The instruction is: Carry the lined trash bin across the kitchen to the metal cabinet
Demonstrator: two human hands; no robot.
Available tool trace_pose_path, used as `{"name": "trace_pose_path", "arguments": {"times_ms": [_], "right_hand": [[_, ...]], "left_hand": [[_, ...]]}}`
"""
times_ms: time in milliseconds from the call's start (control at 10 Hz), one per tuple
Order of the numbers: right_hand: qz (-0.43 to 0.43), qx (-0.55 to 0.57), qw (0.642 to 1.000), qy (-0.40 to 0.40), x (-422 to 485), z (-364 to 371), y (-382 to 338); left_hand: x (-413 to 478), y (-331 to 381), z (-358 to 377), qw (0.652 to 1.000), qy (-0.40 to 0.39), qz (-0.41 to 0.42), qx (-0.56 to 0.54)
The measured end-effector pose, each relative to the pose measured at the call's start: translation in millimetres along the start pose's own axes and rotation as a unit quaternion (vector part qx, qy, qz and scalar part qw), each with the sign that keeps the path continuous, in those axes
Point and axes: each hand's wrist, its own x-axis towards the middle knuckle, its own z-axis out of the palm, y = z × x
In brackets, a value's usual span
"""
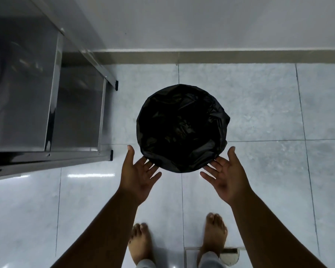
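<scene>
Your left hand [138, 174] and right hand [225, 176] are both spread open, palms up, gripping nothing, fingertips at the near rim of the lined trash bin [182, 128]. It stands on the floor [259, 105] just beside the metal cabinet [46, 105], seemingly delivered.

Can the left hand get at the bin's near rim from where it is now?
Probably yes. The left hand is open, palm up, right at the near edge of the lined trash bin, with only bare floor around; the metal cabinet stands off to the side.

Tiled floor [259, 105]: bin [182, 128], cabinet [46, 113], bare feet [214, 235].
</scene>
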Motion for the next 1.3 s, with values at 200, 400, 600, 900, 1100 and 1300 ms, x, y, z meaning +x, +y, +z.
{"name": "trace_pose_path", "arguments": {"times_ms": [200,400,600,900,1100,1300], "right_hand": [[-0.044,-0.067,0.997,-0.021,39,44,-58],[-0.085,-0.091,0.991,-0.050,69,74,-98],[-0.112,-0.094,0.987,-0.067,85,94,-123],[-0.116,-0.114,0.986,-0.031,71,87,-115],[-0.129,-0.199,0.971,0.015,18,79,-127],[-0.219,-0.420,0.876,0.090,-88,118,-201]], "left_hand": [[41,57,43,0.994,-0.032,0.041,0.097],[73,101,76,0.986,-0.051,0.076,0.140],[88,122,96,0.988,-0.060,0.103,0.103],[71,107,94,0.972,0.025,0.140,0.188],[18,108,95,0.897,0.034,0.195,0.394],[-78,150,154,0.749,0.053,0.295,0.591]]}}
